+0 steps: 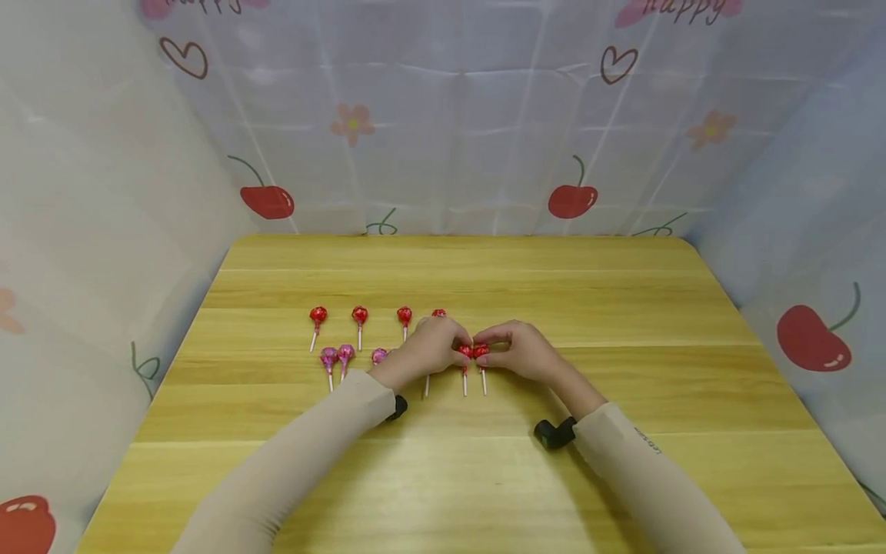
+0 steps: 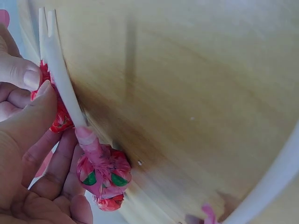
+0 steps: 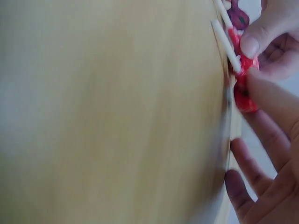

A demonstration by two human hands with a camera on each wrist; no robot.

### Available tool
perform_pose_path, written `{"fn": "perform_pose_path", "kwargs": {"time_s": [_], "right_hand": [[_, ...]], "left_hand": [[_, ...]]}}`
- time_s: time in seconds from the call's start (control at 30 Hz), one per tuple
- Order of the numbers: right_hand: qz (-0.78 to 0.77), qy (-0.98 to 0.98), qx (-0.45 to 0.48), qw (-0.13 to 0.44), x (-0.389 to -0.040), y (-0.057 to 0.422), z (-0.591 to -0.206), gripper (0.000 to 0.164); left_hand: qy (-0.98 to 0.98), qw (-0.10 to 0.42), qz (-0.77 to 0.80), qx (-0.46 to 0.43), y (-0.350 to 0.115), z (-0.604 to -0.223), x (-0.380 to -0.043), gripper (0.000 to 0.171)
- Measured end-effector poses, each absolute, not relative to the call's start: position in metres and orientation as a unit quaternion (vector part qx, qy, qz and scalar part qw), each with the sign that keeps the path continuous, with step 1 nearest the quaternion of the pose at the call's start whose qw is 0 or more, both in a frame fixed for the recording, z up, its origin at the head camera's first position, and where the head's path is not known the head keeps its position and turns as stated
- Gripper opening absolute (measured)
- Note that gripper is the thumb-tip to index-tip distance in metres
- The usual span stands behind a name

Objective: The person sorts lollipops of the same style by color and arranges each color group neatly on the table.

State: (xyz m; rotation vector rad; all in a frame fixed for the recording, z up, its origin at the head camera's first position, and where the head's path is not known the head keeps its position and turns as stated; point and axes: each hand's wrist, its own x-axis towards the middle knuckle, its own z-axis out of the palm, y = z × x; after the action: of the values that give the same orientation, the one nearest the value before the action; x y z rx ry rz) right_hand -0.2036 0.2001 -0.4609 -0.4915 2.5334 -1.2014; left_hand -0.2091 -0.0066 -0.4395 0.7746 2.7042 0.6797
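Two red-wrapped lollipops lie side by side near the table's middle, white sticks toward the person. My left hand (image 1: 432, 344) pinches the left red lollipop (image 1: 465, 352) by its head between thumb and finger. The right red lollipop (image 1: 481, 352) is pinched likewise by my right hand (image 1: 522, 352). In the right wrist view, the thumbs nearly meet over the red wrappers (image 3: 246, 95). Beside the left hand, a pink lollipop (image 2: 103, 170) with green leaf marks shows in the left wrist view; in the head view that hand hides its head.
Behind is a row of red lollipops (image 1: 359, 315), the rightmost partly covered by the left hand. Several purple-pink lollipops (image 1: 345, 352) lie left of that hand, partly behind the left forearm. Printed curtains (image 1: 443, 154) surround the wooden table (image 1: 623, 492) at the back and sides.
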Motion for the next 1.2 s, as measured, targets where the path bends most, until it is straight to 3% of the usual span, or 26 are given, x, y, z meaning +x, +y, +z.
{"fn": "perform_pose_path", "kwargs": {"time_s": [0.17,0.53,1.2], "right_hand": [[-0.456,0.862,-0.138,0.172,-0.209,0.215,-0.456,0.039],[-0.452,0.874,-0.081,0.158,-0.235,0.255,-0.45,0.044],[-0.425,0.889,-0.076,0.149,-0.235,0.255,-0.457,0.039]], "left_hand": [[0.928,0.129,0.236,0.257,-0.006,-0.439,-0.208,0.018],[0.929,0.136,0.248,0.239,-0.007,-0.442,-0.209,0.023],[0.92,0.151,0.249,0.262,-0.002,-0.433,-0.216,0.019]]}}
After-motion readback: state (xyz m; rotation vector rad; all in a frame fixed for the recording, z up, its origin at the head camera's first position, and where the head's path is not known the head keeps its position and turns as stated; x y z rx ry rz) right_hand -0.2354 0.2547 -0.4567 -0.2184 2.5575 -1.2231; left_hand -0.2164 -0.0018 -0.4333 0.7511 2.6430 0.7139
